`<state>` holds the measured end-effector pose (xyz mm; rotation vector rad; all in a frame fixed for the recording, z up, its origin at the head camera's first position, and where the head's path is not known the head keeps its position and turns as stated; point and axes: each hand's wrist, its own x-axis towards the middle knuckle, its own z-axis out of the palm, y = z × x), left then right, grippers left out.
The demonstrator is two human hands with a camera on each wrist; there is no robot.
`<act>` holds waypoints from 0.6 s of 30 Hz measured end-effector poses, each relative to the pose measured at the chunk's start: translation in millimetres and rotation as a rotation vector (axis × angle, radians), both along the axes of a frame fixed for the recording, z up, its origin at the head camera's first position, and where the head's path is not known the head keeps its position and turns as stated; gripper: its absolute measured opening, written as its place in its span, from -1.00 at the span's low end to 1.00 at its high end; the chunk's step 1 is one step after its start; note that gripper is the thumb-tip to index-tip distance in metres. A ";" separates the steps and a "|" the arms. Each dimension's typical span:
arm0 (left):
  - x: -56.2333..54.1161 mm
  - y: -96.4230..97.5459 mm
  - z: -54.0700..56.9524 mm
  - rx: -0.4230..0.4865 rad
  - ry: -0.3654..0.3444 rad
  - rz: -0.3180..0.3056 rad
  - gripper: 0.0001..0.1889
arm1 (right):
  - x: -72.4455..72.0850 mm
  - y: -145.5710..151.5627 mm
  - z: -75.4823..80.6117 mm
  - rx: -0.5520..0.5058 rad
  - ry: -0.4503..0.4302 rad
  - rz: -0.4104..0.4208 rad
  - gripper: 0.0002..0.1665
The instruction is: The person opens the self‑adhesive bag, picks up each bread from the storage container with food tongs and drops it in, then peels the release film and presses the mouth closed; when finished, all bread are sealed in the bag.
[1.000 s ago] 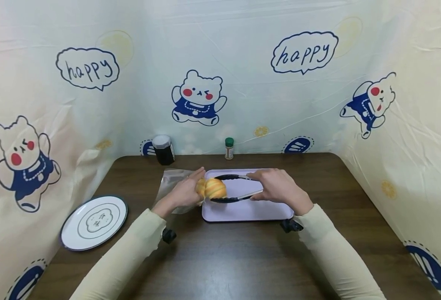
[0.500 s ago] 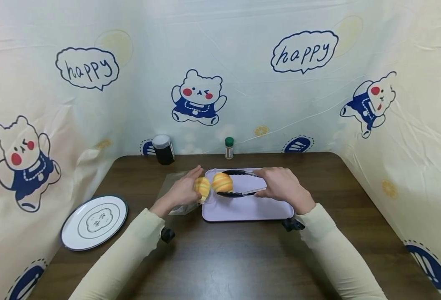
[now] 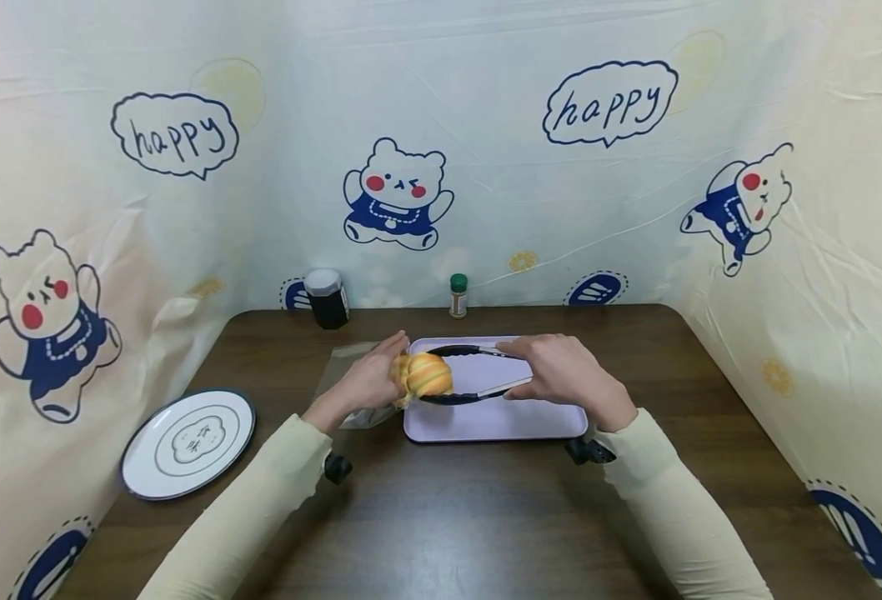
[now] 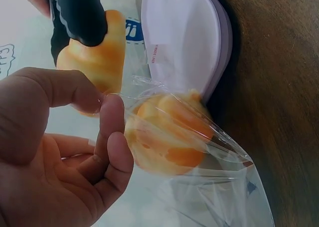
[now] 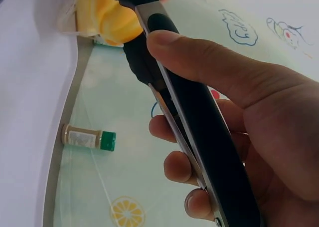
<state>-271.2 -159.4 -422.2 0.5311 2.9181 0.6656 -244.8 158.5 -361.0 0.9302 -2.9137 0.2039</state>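
My left hand (image 3: 369, 382) pinches the mouth of a clear plastic bag (image 4: 229, 184) between thumb and forefinger. Inside the bag, seen through its film in the left wrist view, lies one golden striped bread roll (image 4: 169, 137). My right hand (image 3: 567, 375) grips black-and-silver tongs (image 5: 199, 117), thumb on one arm and fingers round the other. Between the tong tips sits a second bread roll (image 3: 429, 375), right at the bag's mouth. Whether it is inside the film cannot be told. Below the tongs is a lilac tray (image 3: 501, 427).
To the left lies a white plate (image 3: 189, 446) with a dark rim. A dark jar (image 3: 328, 304) with a pale lid and a small green-capped shaker bottle (image 3: 458, 297) stand at the table's back edge. A printed cloth (image 3: 486, 192) hangs behind the brown table (image 3: 441, 517).
Half a second ago the tongs and their roll had shifted right, apart from the bagged roll; now they are back left against the bag's mouth. My left hand has barely moved.
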 end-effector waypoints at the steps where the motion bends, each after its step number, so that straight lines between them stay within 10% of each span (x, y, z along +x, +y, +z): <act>1: 0.1 -0.4 0.1 0.002 -0.003 0.000 -0.08 | 0.3 -0.8 0.7 0.000 0.000 0.007 -0.17; 18: 1.1 -2.3 1.5 0.044 -0.040 -0.046 -0.05 | -8.5 -5.2 -7.1 -0.037 -0.041 0.039 -0.19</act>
